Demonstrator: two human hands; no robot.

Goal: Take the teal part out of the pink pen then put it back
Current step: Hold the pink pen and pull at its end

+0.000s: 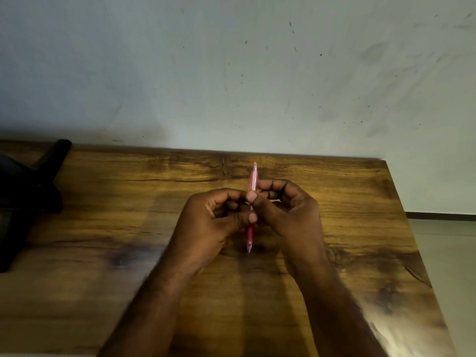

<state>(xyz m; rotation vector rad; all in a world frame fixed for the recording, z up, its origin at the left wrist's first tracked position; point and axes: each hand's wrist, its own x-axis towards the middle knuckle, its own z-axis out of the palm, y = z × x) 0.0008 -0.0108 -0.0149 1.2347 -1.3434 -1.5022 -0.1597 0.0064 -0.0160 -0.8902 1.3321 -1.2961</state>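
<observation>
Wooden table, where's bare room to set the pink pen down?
Bare wood lies between the hands and the wall edge of the brown wooden table, and right of the right hand. The left edge is crowded by a black stand.

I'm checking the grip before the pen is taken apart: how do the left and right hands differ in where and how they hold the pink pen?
The left hand grips the pink pen lower, near its darker middle; the right hand holds it higher, on the pale upper barrel. The left hand comes from the left side, the right from the right. Both curl fingers round the pen, above the wooden table.
</observation>
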